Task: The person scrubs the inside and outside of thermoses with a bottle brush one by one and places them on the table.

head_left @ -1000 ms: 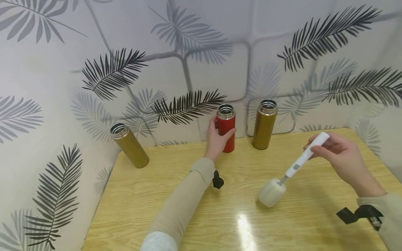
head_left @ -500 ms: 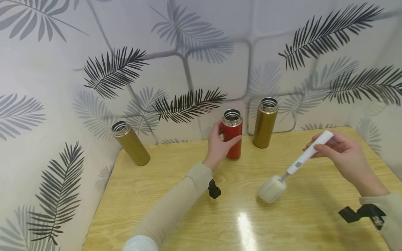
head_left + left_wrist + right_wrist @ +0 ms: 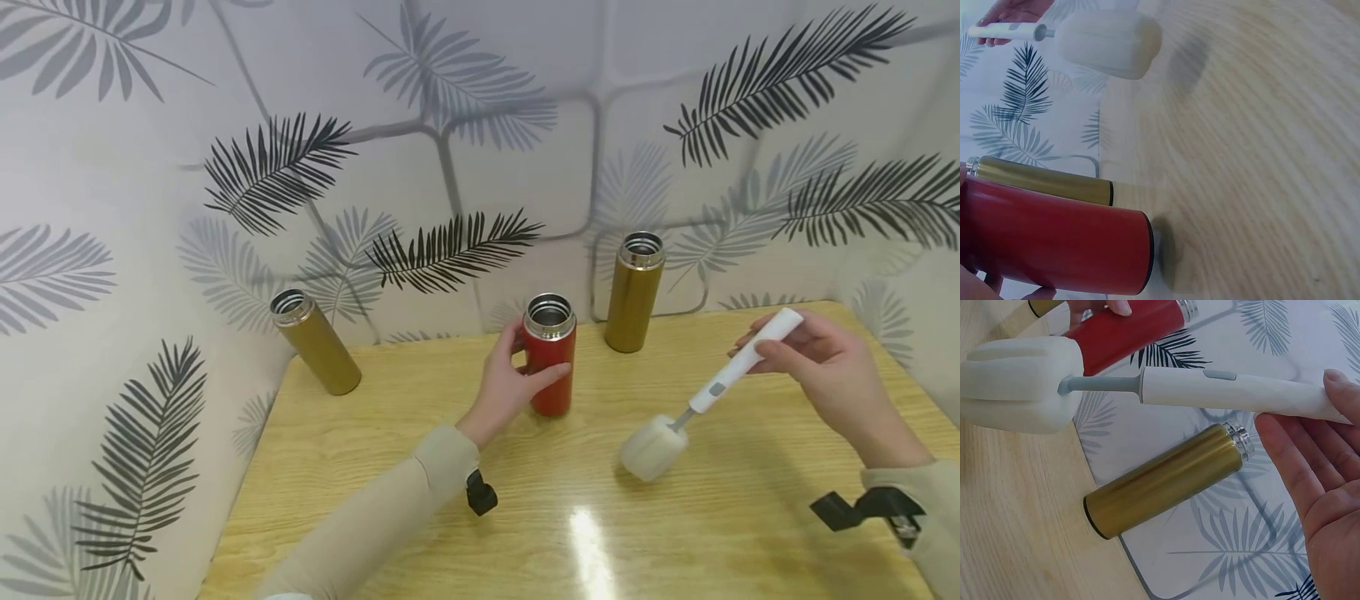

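Note:
My left hand (image 3: pixel 510 383) grips a red thermos flask (image 3: pixel 552 392) round its side. The flask is upright and lidless, its steel mouth facing up; in the left wrist view a gap with a shadow shows between its black base and the table. In my right hand (image 3: pixel 832 367) is a bottle brush (image 3: pixel 742 362), pinched by its white handle between thumb and fingers. Its pale sponge head (image 3: pixel 1022 384) points down and left, hanging over the table to the right of the red flask. The sponge's shadow falls on the wood below it.
One gold thermos flask (image 3: pixel 634 292) stands lidless at the back, right of the red one. A second gold flask (image 3: pixel 318 346) stands at the back left. The wooden table (image 3: pixel 360 483) meets a leaf-patterned wall (image 3: pixel 480 150) behind them.
My left hand has brought the red flask away from the wall, toward the front of the table. The right hand and the brush have stayed nearly where they were.

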Demonstrator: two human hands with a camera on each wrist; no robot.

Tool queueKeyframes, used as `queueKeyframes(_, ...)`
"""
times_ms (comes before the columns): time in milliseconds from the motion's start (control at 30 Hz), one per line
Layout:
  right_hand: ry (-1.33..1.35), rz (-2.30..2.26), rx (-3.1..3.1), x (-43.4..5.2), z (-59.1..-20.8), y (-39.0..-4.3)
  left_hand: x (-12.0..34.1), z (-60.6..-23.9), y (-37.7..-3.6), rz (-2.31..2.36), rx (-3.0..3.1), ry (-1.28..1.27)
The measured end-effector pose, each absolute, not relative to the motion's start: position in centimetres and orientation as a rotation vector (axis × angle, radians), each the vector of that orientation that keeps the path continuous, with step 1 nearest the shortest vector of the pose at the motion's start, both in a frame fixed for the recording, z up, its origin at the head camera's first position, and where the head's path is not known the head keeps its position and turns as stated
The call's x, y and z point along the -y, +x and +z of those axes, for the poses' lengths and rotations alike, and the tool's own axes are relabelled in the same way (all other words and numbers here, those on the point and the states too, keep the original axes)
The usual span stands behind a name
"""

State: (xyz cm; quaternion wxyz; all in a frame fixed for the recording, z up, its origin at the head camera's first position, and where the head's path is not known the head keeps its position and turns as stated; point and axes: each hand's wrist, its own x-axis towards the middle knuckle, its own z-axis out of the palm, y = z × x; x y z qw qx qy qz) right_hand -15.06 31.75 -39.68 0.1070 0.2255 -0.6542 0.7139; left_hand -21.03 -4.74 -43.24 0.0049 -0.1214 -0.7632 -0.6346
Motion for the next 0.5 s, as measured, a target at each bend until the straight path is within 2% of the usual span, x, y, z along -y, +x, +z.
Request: queueKeyframes(500, 0.56, 1.997, 1.997, -30.9, -38.9, -14.9, 6.3, -44.3, -17.5, -2.025, 2.391, -0.477)
